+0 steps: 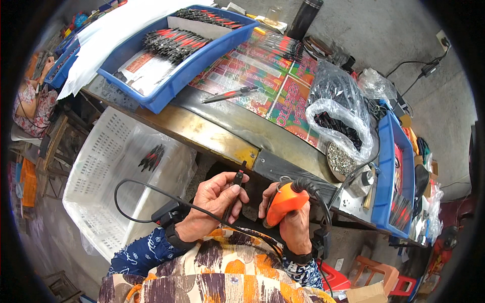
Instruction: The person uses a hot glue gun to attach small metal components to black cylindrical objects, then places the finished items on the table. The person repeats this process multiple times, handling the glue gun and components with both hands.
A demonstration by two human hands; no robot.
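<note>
Left hand (pixel 214 197) pinching a slim black tool (pixel 238 180), just off the near edge of the table (pixel 212 132); beside it, the right hand (pixel 297 224) grips an orange corded tool (pixel 286 203)!

A single wide fisheye camera—the left one of a pair worn on the person's head—gives this view. It looks steeply down and forward, so the patterned shirt (pixel 227 270) fills the lower edge, and the left hand (pixel 214 202) and right hand (pixel 295 230) sit close below the lens, near the middle. The table (pixel 217 132) lies just past them, its front edge slanting down to the right. Farther off, floor (pixel 50 252) shows at left and grey wall (pixel 394 30) at upper right—all ringed by a dark, round border.
</note>
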